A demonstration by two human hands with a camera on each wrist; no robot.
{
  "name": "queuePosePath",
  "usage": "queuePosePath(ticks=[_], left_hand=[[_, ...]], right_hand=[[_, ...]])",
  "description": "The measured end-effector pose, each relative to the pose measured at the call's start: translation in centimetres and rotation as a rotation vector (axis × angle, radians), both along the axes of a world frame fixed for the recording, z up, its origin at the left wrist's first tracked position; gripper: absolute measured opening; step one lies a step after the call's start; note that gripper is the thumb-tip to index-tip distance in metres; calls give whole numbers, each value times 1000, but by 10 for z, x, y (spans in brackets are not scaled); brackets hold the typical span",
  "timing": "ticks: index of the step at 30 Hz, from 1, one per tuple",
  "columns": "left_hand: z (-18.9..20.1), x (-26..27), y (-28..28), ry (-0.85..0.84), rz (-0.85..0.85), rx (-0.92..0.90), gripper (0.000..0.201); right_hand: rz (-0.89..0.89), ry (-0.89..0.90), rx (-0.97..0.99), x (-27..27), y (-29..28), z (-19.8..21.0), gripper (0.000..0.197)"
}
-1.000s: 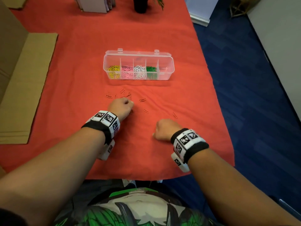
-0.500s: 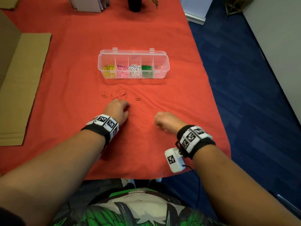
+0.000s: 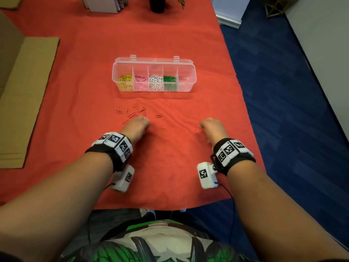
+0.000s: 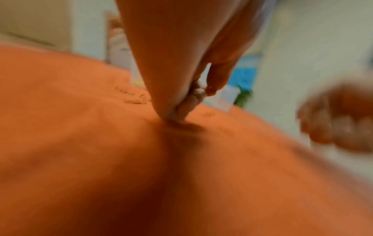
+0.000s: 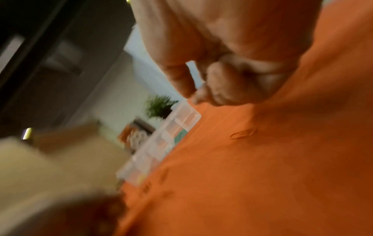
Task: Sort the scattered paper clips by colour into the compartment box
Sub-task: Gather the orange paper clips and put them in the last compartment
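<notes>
Two hands rest low on a table (image 3: 188,44) under a red cloth. The left hand (image 3: 136,127) has its fingers (image 4: 181,110) pinched together against the cloth, at the near edge of scattered red paper clips (image 3: 135,111); what they grip cannot be told. The right hand (image 3: 212,128) is curled, one clip just beside its fingers (image 5: 203,94). Beyond both fingers' reach sits the open compartment box (image 3: 186,72), holding yellow, pink, white and green clips.

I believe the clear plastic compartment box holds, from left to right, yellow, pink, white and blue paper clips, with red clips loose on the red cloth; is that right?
Not quite: in the clear plastic compartment box the fourth compartment holds green paper clips, not blue, as the head view shows. The yellow, pink and white order and the loose red clips on the red cloth are right.
</notes>
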State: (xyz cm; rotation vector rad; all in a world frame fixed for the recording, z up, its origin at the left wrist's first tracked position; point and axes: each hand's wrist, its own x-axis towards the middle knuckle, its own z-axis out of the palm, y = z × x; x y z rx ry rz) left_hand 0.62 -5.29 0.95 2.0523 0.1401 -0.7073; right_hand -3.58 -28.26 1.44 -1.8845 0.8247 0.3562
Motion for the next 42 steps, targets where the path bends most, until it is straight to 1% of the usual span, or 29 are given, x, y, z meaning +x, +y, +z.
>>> queuePosePath(ticks=[1,2,3,4,5,6,8,10,12,14,16,17,18,20,21,22,23,24,26,27,28,30,32,33,35,37,39,40,42], left_hand=[[5,-1,-3,146,189,-232,18],[12,-2,-4,300,345,-462,16],[16,-3,-4,406,428,-637,12],[20,-4,-4,466,455,-751,12],[22,-5,-4,495,463,-827,18],[25,-4,-5,498,464,-862,23],[24,-2,-13,487,488,-817,21],[18,0,-22,412,462,-614,31],[10,2,-31,232,336,-344,37],[2,2,-35,-31,108,-50,28],[-3,1,-36,-243,-109,226,10],[-7,1,-37,-315,-204,330,14],[-13,0,-36,-366,-280,391,20],[-19,0,-37,-413,-351,439,22],[-21,-1,-38,-430,-377,465,20],[-21,-2,-39,-448,-400,491,18],[-22,-2,-40,-454,-422,512,17],[-22,-2,-40,-448,-430,519,19],[-20,-1,-40,-389,-356,468,22],[-17,0,-38,-326,-277,408,23],[-13,2,-34,-214,-168,300,23],[-1,5,-21,120,138,-95,23],[10,7,-4,385,441,-490,13],[16,8,6,451,523,-624,6],[22,12,25,463,613,-762,13],[24,17,38,423,680,-777,20],[23,24,45,394,684,-685,21],[21,27,46,354,665,-598,26],[14,35,50,188,550,-325,33]], right_hand=[[162,52,-239,1,-2,-3,16],[276,93,-414,0,-4,-4,21],[348,109,-508,-1,-3,-6,26],[391,105,-546,-2,-2,-8,27],[428,92,-578,-3,0,-11,27],[455,90,-614,-4,3,-14,28],[502,98,-688,-5,8,-21,32],[549,108,-745,-7,13,-22,33],[589,130,-758,-7,14,-23,32],[610,125,-724,-3,11,-20,31],[591,85,-581,4,7,-13,21],[540,52,-438,7,6,-8,14],[437,35,-210,9,6,-3,12],[153,-19,305,10,6,6,10],[52,-66,508,11,5,9,9],[0,-96,656,13,4,11,14],[-25,-110,768,15,4,13,20],[-45,-107,831,18,3,15,24],[-95,-70,875,25,6,15,28],[-106,-36,853,28,9,14,27],[-88,-2,786,32,14,13,25],[19,40,565,40,27,4,22],[202,39,287,49,40,0,19],[320,20,138,54,47,-1,18],[531,-32,-110,63,63,-2,9],[657,-90,-318,70,76,-5,14],[751,-156,-449,74,88,-10,16],[795,-182,-498,75,93,-12,17],[864,-198,-592,77,100,-17,22]])
